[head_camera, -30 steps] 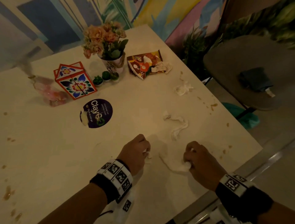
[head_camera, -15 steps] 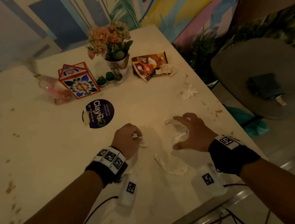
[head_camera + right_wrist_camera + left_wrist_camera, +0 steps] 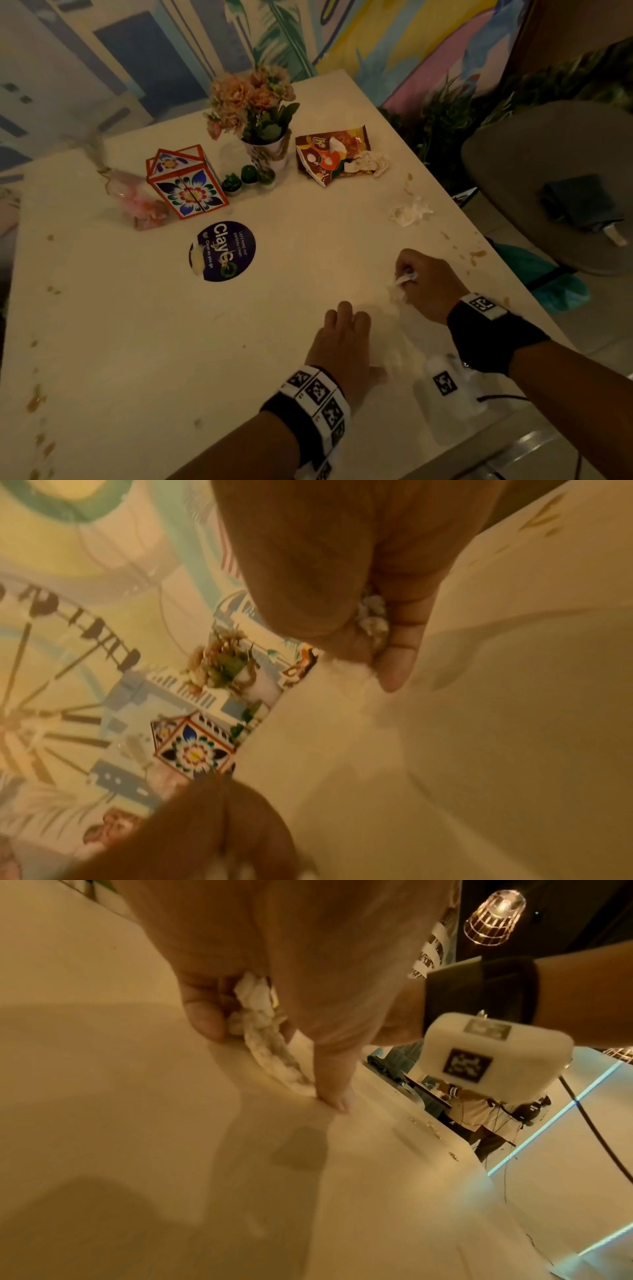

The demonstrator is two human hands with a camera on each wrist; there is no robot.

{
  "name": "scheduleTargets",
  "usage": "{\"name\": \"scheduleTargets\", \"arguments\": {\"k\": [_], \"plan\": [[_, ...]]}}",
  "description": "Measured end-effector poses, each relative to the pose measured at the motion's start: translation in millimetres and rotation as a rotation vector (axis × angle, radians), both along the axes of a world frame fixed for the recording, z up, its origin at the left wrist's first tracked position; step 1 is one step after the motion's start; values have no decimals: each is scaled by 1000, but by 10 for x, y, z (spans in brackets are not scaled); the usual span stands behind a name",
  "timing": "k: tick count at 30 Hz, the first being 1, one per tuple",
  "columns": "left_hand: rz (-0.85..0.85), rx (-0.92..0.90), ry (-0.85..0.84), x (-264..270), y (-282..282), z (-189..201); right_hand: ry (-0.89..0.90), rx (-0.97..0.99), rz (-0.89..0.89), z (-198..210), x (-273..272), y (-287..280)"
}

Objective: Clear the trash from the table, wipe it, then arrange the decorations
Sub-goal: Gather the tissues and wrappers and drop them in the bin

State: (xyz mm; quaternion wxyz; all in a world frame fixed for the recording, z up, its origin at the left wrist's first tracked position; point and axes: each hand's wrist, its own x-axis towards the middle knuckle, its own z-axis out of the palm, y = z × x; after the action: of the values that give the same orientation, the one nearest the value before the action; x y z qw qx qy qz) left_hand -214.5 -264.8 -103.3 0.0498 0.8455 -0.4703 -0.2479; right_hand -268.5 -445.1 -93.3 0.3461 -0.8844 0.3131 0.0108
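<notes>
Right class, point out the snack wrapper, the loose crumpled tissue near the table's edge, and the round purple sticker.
snack wrapper (image 3: 330, 154), head view, middle of its printed front.
crumpled tissue (image 3: 409, 211), head view, centre of the wad.
purple sticker (image 3: 222, 251), head view, middle of the disc.

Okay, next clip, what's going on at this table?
A person is gathering used tissues off a stained white table. The right hand grips a crumpled tissue; the left hand holds another wad against the tabletop. One crumpled tissue and a snack wrapper still lie farther out, beside the flower pot and patterned box.
</notes>
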Motion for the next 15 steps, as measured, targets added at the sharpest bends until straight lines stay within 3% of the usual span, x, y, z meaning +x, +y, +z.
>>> {"name": "scheduleTargets", "arguments": {"k": [8, 11, 15], "plan": [[-127, -257, 45, 148, 65, -105, 57, -56, -250, 362, 339, -527], [-73, -315, 42, 197, 89, -188, 74, -39, -312, 360, 535, -760], [45, -349, 82, 265, 112, -161, 243, -46, -282, 265, 759, -909]]}}
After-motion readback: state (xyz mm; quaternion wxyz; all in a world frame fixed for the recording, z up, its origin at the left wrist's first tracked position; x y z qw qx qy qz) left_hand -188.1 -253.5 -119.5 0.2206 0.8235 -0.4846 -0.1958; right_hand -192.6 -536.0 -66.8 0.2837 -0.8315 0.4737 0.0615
